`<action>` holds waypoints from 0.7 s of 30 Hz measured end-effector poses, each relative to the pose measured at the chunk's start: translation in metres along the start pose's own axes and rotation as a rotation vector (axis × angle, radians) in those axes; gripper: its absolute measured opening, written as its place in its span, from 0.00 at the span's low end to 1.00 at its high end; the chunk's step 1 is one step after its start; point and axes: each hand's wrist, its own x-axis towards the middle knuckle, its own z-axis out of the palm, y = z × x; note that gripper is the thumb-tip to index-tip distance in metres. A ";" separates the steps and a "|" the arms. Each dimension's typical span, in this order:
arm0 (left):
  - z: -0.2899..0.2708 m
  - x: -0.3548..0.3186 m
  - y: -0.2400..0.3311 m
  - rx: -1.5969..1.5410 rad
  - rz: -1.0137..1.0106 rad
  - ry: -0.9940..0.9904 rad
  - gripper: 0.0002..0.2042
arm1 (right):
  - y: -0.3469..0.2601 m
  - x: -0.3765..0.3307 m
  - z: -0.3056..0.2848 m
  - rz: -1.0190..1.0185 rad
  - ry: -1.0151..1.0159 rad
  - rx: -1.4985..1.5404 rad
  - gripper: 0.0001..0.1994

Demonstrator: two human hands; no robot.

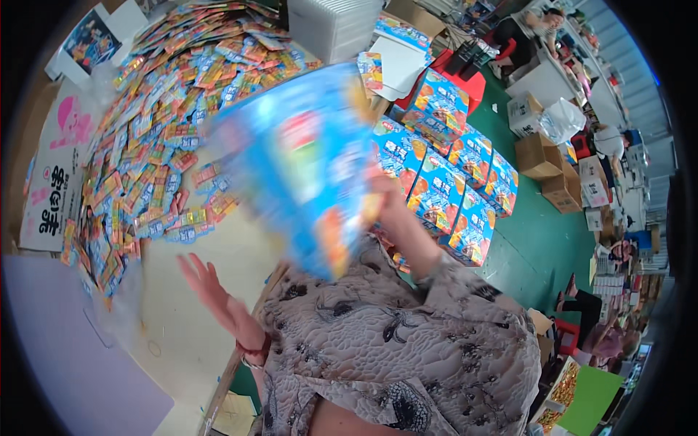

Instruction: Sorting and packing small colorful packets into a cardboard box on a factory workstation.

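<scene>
My right hand (383, 195) grips a blue printed cardboard box (305, 160) by its right side and holds it up over the table, blurred by motion. Some of its fingers are hidden behind the box. Lower down, my left hand (218, 298) is held over the pale tabletop (171, 312), with its fingers stretched out and nothing in it. A wide heap of small colourful packets (160, 145) covers the far left of the table, beyond my left hand.
Stacked blue boxes (440, 185) stand to my right on the green floor (545, 240). A pile of white plastic trays (334, 29) sits at the table's far end. A red stool (472, 87) and brown cartons (542, 156) stand farther right, where several people work.
</scene>
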 end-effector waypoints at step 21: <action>-0.030 -0.066 -0.079 1.192 -0.267 -0.693 0.41 | -0.256 -0.110 -0.266 -0.529 0.862 -0.834 0.21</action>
